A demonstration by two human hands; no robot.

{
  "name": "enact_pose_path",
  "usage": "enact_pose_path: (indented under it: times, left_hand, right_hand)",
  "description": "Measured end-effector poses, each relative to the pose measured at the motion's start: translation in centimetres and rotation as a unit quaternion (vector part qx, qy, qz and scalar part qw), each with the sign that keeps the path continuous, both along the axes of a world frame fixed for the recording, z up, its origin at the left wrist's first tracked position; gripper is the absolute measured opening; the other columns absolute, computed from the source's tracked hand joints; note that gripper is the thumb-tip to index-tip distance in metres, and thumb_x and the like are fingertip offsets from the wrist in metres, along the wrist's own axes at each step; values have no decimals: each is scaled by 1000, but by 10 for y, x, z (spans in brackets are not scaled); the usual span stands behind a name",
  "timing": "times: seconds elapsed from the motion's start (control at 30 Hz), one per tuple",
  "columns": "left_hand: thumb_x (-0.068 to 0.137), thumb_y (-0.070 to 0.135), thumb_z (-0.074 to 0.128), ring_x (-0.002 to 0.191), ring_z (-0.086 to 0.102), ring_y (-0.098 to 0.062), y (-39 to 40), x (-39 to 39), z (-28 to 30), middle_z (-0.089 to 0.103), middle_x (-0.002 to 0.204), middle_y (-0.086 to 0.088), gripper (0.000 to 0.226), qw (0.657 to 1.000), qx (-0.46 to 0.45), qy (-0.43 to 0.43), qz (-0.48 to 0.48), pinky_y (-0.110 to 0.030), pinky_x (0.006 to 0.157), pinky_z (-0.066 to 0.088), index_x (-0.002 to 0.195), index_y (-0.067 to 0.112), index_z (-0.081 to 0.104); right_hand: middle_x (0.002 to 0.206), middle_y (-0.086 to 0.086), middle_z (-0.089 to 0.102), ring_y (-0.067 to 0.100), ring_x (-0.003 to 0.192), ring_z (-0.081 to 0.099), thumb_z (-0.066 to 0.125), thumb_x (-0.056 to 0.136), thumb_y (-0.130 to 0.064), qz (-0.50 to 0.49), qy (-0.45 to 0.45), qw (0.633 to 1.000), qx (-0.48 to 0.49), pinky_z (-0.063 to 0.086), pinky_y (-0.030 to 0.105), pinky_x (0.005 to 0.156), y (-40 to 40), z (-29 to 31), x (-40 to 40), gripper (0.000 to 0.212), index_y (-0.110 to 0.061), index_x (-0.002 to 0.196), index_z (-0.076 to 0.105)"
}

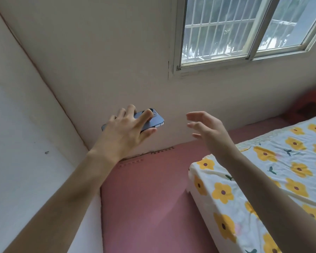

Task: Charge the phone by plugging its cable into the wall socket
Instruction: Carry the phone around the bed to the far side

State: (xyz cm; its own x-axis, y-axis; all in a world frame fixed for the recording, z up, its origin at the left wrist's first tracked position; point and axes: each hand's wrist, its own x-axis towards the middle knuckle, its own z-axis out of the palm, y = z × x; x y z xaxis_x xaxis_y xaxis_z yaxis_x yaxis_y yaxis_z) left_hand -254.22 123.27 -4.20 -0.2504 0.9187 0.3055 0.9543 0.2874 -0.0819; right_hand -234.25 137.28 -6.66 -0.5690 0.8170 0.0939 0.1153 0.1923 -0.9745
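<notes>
My left hand [125, 129] grips a dark blue-grey phone [153, 120], held flat with its back and camera facing up, out in front of the beige wall near the room corner. To the right of the phone, my right hand [207, 129] hovers with its fingers spread and holds nothing. The two hands are apart by roughly a hand's width. I see no cable and no wall socket in this view.
A bed with a white sheet printed with yellow flowers [274, 179] fills the lower right. Pink foam floor mats [148, 198] run between the bed and the left wall [16, 143]. A barred window [235, 28] sits high on the far wall. Something red [310, 105] stands at the right edge.
</notes>
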Motion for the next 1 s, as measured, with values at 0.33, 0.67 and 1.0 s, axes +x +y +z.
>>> enact_pose_path:
  times: [0.33,0.67,1.0]
  left_hand:
    - [91,63,32,90,53,-29,113,-56,-9,52,107,-7,55,999,-11,-41,-33,-40,71,46,122,22,52]
    - [90,65,28,91,52,-26,308,-92,-3,49,109,-3,55,991,-29,-71,-107,-40,75,50,122,23,46]
    - [94,61,37,87,52,-29,464,-103,-8,49,102,-3,41,979,27,-137,-151,-39,70,45,113,25,44]
  right_hand:
    - [120,-4,70,14,113,66,54,96,-10,-73,39,996,-32,55,35,92,97,-8,-43,25,-18,115,68]
    - [115,-7,71,9,107,69,55,92,-15,-155,91,983,-40,54,31,87,264,-13,-72,24,-25,109,69]
    - [114,-9,72,9,110,67,57,84,-31,-196,64,978,-26,55,41,96,397,-17,-80,26,-33,107,70]
